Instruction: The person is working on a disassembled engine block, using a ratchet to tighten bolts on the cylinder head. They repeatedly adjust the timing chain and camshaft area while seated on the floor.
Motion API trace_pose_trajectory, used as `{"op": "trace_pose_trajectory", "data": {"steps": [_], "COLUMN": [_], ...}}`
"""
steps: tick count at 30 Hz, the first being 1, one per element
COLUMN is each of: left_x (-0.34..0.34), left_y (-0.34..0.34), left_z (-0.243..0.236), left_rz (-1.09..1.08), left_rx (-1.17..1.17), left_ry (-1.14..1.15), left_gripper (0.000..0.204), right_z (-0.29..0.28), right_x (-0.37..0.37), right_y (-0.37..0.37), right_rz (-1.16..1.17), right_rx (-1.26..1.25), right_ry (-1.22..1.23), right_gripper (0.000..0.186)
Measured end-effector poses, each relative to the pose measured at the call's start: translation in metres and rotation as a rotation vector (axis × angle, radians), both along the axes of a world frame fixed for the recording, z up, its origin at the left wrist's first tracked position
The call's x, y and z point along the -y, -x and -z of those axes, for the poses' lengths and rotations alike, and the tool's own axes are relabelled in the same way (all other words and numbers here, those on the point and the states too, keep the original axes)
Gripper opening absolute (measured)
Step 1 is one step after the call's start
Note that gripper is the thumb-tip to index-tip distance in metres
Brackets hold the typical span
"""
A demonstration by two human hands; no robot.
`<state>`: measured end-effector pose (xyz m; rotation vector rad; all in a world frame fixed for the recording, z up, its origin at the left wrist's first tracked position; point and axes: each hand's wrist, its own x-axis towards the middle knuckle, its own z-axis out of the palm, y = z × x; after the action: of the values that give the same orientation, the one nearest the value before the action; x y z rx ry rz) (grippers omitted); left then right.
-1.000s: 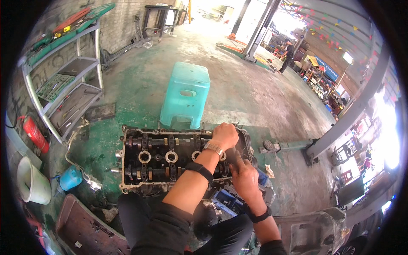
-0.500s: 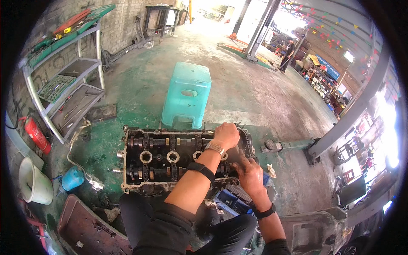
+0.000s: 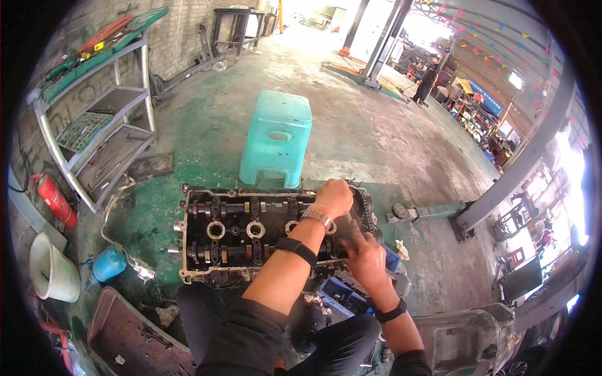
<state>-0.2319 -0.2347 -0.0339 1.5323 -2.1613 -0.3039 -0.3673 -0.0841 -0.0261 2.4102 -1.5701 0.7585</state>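
Observation:
An engine cylinder head [image 3: 235,208], open at the top with camshafts and round ring-like openings showing, lies on the floor before my knees. My left hand [image 3: 333,198] is closed in a fist above its far right part; whatever it grips is hidden under the fingers. Nearer to me, my right hand [image 3: 366,255] reaches the right end of the cylinder head with its fingers curled together and pointing away. What lies between those fingertips cannot be made out. The timing chain [image 3: 364,203] runs along the right end, beside both hands.
A turquoise stool [image 3: 276,141] stands just beyond the cylinder head. At right is a blue parts box [image 3: 342,294] by my leg. Left are a metal tool rack [image 3: 150,94], fire extinguisher [image 3: 56,200], pale bucket [image 3: 53,269] and brown tray [image 3: 132,332]. A lift post [image 3: 501,188] rises at right.
My right hand has shifted slightly, its fingers posed a little differently. The left fist stays nearly in place. Far off, a person has moved a little.

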Motion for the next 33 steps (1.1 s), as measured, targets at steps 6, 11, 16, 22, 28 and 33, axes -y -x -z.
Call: {"op": "trace_pose_trajectory", "data": {"steps": [6,11,16,22,28,33], "left_x": [-0.003,-0.003,0.000,0.000,0.003,0.002], "left_y": [0.000,-0.002,-0.002,-0.002,-0.009,-0.023], "left_z": [-0.002,0.001,0.000,-0.001,-0.011,-0.029], "left_rz": [-0.001,0.009,-0.007,-0.002,0.038,0.168], "left_rx": [-0.042,-0.058,-0.029,0.033,0.109,0.037], "left_ry": [-0.001,0.013,0.040,0.039,0.062,-0.040], "left_gripper": [0.021,0.020,0.022,0.023,0.023,0.037], "right_z": [0.000,0.002,-0.007,-0.017,-0.032,-0.042], "right_x": [0.007,0.007,0.014,0.013,0.021,0.021], "right_y": [0.009,0.012,0.019,0.020,0.029,0.027], "right_rz": [-0.067,-0.080,-0.127,-0.159,-0.211,-0.168], "right_rx": [0.002,-0.021,-0.038,-0.010,0.022,0.095], "right_ry": [0.039,0.056,0.047,0.013,-0.036,-0.133], "right_gripper": [0.053,0.053,0.052,0.050,0.047,0.046]}}
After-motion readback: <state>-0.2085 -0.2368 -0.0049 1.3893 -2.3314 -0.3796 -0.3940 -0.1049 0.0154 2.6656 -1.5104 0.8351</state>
